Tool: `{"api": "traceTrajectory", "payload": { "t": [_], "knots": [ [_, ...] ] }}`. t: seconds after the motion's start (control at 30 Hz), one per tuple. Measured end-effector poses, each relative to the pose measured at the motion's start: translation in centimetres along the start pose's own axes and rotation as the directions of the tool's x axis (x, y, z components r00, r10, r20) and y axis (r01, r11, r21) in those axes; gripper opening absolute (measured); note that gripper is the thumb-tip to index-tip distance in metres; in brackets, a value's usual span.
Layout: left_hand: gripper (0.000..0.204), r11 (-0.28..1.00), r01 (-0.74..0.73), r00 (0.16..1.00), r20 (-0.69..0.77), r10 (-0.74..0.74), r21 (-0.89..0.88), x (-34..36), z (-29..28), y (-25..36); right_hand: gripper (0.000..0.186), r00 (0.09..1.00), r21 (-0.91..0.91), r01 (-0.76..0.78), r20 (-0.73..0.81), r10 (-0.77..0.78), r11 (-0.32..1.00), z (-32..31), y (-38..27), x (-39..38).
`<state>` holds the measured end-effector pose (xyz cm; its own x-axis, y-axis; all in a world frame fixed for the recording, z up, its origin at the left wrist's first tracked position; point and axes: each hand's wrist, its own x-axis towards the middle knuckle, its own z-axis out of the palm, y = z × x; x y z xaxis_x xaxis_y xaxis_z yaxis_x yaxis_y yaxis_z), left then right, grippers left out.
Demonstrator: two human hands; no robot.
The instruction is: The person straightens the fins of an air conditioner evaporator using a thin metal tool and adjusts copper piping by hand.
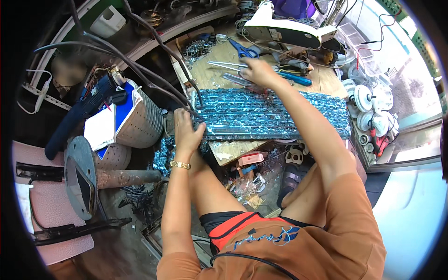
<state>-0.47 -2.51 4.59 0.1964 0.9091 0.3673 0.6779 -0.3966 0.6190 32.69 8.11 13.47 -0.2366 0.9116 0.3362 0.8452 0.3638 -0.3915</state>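
Observation:
A long blue, glittering panel [275, 112] with rows of ridges lies across the wooden worktop [326, 79]. My left hand [186, 130] grips its left end, thumb along the near edge, with a gold-coloured bracelet on that wrist. Beyond the panel my right hand [259, 73] is closed and slightly blurred; what its fingers hold is unclear. Slim, pointed silver tool tips [224, 64] stick out to the left of these fingers. Just past the hand sit blue-handled scissors [243, 49]. A blue-handled tool [296, 78] lies to its right.
Dark cables [140, 74] hang down over the left side. A perforated metal drum [144, 116] carries papers. Small metal parts [198, 49] are heaped at the back left. White spools [364, 98] and plastic containers line the right. Scraps [252, 186] litter the floor.

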Motion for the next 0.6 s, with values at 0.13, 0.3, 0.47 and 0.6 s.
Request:
{"api": "traceTrajectory", "payload": {
  "t": [0.13, 0.3, 0.47, 0.6],
  "knots": [
    [0.068, 0.999, 0.037, 0.999, -0.039, -0.038, -0.013, -2.0, -0.6, -0.9, 0.041, 0.863, -0.384, -0.226, 0.348, 0.367, 0.895, -0.6, 2.7, -0.4],
    [0.071, 0.987, 0.094, 0.993, 0.088, -0.083, -0.131, -1.9, -1.8, -2.3, 0.053, 0.909, -0.361, -0.209, 0.271, 0.317, 0.909, -0.7, 4.2, -2.3],
    [0.079, 0.979, -0.051, 0.999, 0.005, 0.053, -0.199, -0.1, -2.1, -2.3, 0.052, 0.944, -0.26, -0.055, 0.303, 0.135, 0.964, -1.1, 7.0, -3.0],
    [0.089, 0.934, -0.246, 0.957, 0.089, 0.277, -0.261, 1.5, -4.0, -0.5, 0.048, 0.965, -0.3, -0.029, 0.241, 0.105, 0.954, -0.7, 7.4, -3.5]
  ]
}}
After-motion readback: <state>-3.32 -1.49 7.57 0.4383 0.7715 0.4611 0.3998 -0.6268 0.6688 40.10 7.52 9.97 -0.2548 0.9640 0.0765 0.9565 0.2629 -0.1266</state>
